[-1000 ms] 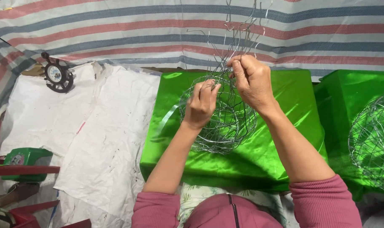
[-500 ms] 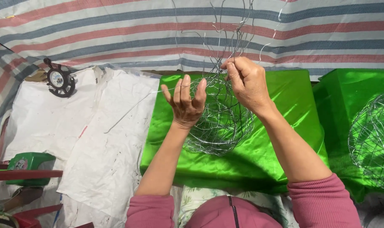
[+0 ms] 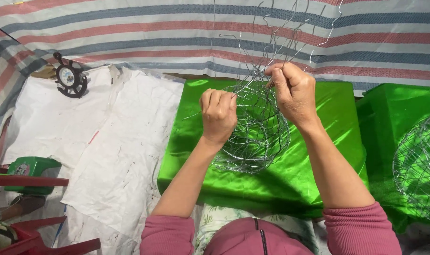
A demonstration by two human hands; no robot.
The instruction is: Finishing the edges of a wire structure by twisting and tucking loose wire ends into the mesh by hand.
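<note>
Half a second back my left hand (image 3: 218, 114) was spread open; now it is curled into a fist on a strand at the left rim of the wire basket (image 3: 253, 137). That basket sits on the green cloth (image 3: 328, 141). Above the basket's right rim, my right hand (image 3: 293, 92) pinches the loose wire ends (image 3: 276, 38) together.

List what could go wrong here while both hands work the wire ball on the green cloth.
1. Loose wire ends stick up above the wire ball, close to the right hand; they could scratch or prick it.
2. The left hand has its grip closed on a thin strand; a slip might let it spring back.
3. The shiny green cloth looks slick, so the ball might slide.
</note>
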